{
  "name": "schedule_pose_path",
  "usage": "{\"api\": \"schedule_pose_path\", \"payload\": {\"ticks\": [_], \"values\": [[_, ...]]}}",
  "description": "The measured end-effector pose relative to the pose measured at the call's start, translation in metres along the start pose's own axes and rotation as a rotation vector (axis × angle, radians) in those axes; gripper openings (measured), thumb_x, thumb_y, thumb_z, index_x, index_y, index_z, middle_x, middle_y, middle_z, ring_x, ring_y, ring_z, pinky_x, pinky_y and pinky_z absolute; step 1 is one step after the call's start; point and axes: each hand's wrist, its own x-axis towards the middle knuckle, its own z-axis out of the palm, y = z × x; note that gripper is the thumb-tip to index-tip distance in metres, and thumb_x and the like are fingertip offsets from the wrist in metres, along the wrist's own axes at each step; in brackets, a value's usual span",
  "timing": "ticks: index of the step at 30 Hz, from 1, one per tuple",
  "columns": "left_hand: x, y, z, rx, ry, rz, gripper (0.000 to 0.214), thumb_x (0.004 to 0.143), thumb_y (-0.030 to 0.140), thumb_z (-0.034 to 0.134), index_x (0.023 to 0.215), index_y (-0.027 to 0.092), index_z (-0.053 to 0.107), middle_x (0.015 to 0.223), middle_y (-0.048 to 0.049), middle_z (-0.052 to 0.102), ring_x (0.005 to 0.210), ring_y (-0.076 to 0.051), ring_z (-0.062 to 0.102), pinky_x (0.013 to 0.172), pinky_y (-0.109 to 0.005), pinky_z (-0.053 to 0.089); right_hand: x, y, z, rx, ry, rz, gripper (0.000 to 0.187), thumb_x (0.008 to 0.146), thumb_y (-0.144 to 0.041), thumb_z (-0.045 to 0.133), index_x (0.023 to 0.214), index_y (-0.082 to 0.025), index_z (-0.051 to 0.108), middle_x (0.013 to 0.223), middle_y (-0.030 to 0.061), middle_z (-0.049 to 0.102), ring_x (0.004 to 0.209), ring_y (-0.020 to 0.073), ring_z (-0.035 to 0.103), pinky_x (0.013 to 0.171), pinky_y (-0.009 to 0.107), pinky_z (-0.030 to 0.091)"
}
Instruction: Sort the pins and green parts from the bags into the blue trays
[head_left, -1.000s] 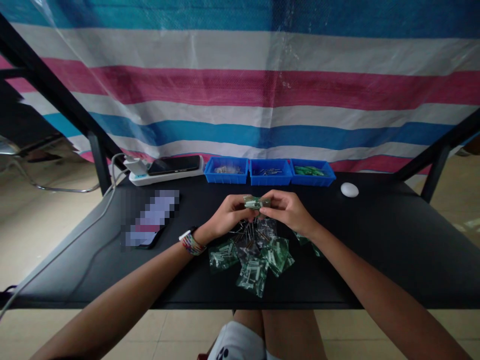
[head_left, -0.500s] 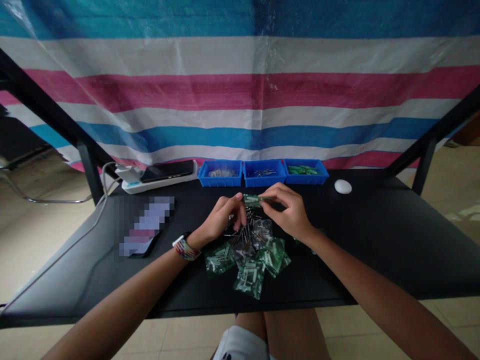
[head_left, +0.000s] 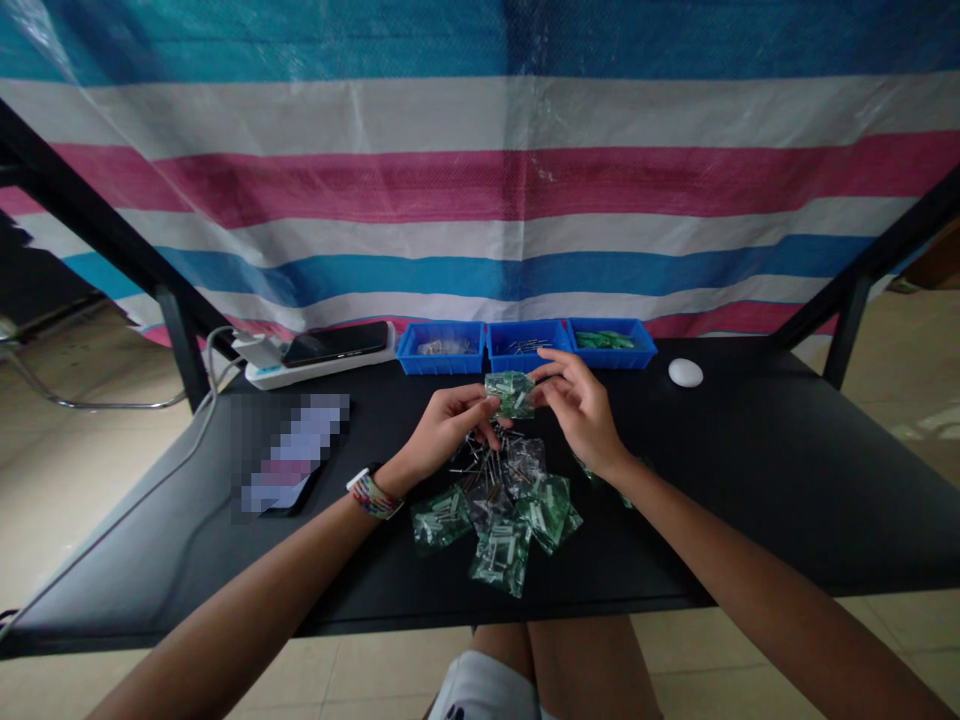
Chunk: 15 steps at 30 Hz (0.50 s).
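Note:
A small green plastic bag (head_left: 511, 390) with small light-coloured pieces in it is held up over the middle of the table. My left hand (head_left: 448, 425) pinches its lower left part between thumb and fingers. At the bag's right edge, my right hand (head_left: 579, 410) has thumb and fingers closed on it, the index finger raised. Beneath the hands lies a loose pile of thin metal screws or pins (head_left: 491, 462), partly hidden by my left fingers. Clear bags (head_left: 525, 463) and several filled green bags (head_left: 501, 556) lie nearer to me.
Three blue bins stand along the back: the left bin (head_left: 441, 366) with clear pieces, the middle bin (head_left: 529, 360) with metal pins, the right bin (head_left: 613, 357) with green pieces. A power strip (head_left: 322, 370) carries a dark phone. Another phone (head_left: 300, 450) lies left, a white mouse (head_left: 685, 373) right.
The green bag has turned from edge-on to flat towards me. My left thumb has shifted onto its front, and my right index finger has lifted.

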Motion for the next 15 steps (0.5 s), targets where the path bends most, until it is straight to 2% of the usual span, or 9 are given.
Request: {"api": "schedule_pose_path", "payload": {"ticks": [3,6,10,13,15], "values": [[-0.0002,-0.0019,0.0013,0.043,0.008,0.011,0.039,0.098,0.052,0.069,0.090,0.014,0.073,0.071,-0.0039,0.076,0.061,-0.016,0.073,0.060,-0.023,0.050,0.0012,0.0012,0.0001,0.227,-0.119,0.259,0.033,0.097,-0.046,0.071,0.123,-0.025,0.068,0.097,0.0028,0.072,0.077,0.0184,0.074,0.071,0.037,0.068],[-0.0007,-0.0040,0.0024,0.084,0.014,0.013,0.042,0.099,0.054,0.069,0.086,0.015,0.071,0.075,-0.0043,0.076,0.062,-0.015,0.071,0.060,-0.023,0.050,0.0004,-0.0013,0.0036,0.253,-0.195,0.341,0.035,0.086,-0.048,0.085,0.104,-0.021,0.071,0.089,0.0014,0.073,0.069,0.0160,0.071,0.067,0.033,0.064],[-0.0005,-0.0060,0.0006,0.130,0.055,0.039,0.048,0.098,0.058,0.067,0.076,0.016,0.068,0.068,-0.0036,0.073,0.061,-0.015,0.067,0.060,-0.024,0.049,-0.0011,-0.0034,0.0084,0.208,-0.169,0.341,0.037,0.078,-0.046,0.091,0.093,-0.021,0.068,0.083,-0.0001,0.071,0.064,0.0155,0.068,0.064,0.032,0.061],[0.0003,-0.0068,-0.0027,0.140,0.072,0.032,0.061,0.103,0.062,0.055,0.067,0.016,0.068,0.056,-0.0044,0.067,0.056,-0.015,0.063,0.061,-0.026,0.049,-0.0022,-0.0036,0.0079,0.139,-0.117,0.277,0.033,0.083,-0.046,0.087,0.094,-0.021,0.068,0.081,0.0000,0.070,0.067,0.0172,0.069,0.067,0.034,0.060],[0.0009,-0.0075,-0.0043,0.101,0.065,-0.006,0.068,0.105,0.064,0.047,0.065,0.015,0.070,0.053,-0.0058,0.065,0.053,-0.015,0.062,0.062,-0.026,0.049,-0.0032,-0.0049,0.0061,0.041,-0.076,0.153,0.025,0.088,-0.043,0.082,0.095,-0.022,0.071,0.086,0.0016,0.071,0.075,0.0186,0.071,0.072,0.035,0.060]]}}
